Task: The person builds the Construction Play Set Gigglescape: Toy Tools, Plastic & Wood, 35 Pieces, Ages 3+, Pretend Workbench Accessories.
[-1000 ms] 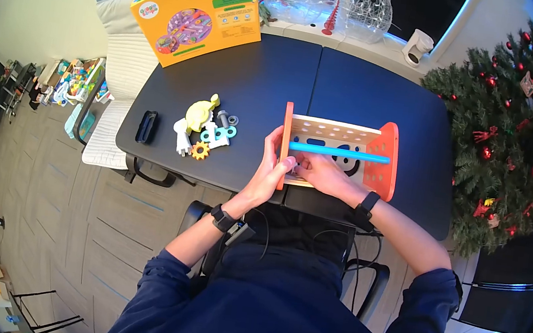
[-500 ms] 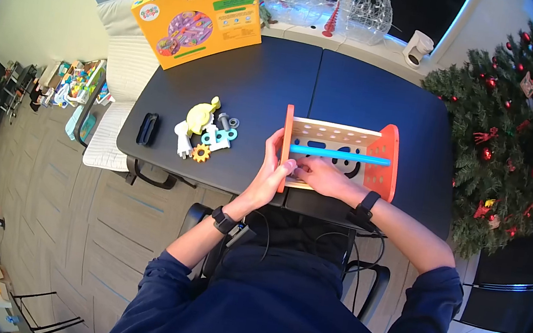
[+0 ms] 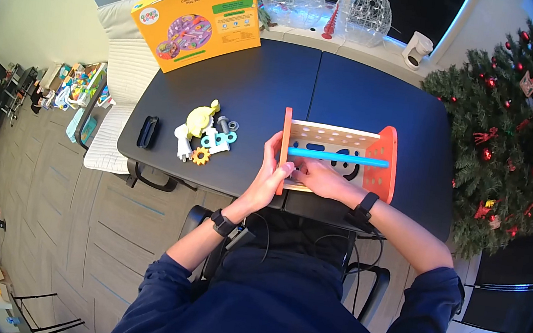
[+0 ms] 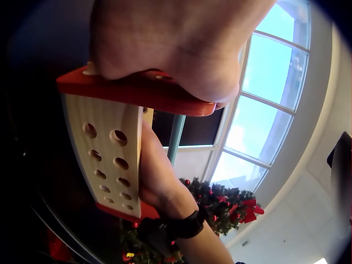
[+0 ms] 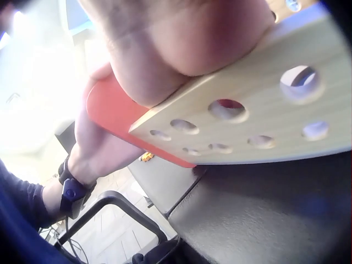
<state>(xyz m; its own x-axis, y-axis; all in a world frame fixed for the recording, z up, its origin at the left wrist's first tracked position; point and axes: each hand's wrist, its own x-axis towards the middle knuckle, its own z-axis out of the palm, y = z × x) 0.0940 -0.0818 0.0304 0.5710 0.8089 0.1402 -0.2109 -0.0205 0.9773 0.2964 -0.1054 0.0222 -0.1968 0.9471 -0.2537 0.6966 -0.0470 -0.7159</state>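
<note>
Left hand (image 3: 269, 177), fingers (image 3: 272, 146) gripping the orange end panel (image 3: 288, 121) of a wooden toy box (image 3: 334, 134), right hand (image 3: 323, 179) partly inside, its hold unclear

One left hand (image 3: 270, 178), gripping, pointing far; one right hand (image 3: 320, 177), just beside it, pointing left; two bare forearms (image 3: 411, 235), converging.

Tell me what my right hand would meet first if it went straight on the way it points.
Your right hand would probably meet the left orange end panel first, or your left hand, which grips that panel's edge. Depth is hard to judge here, so there may be contact now.
</note>
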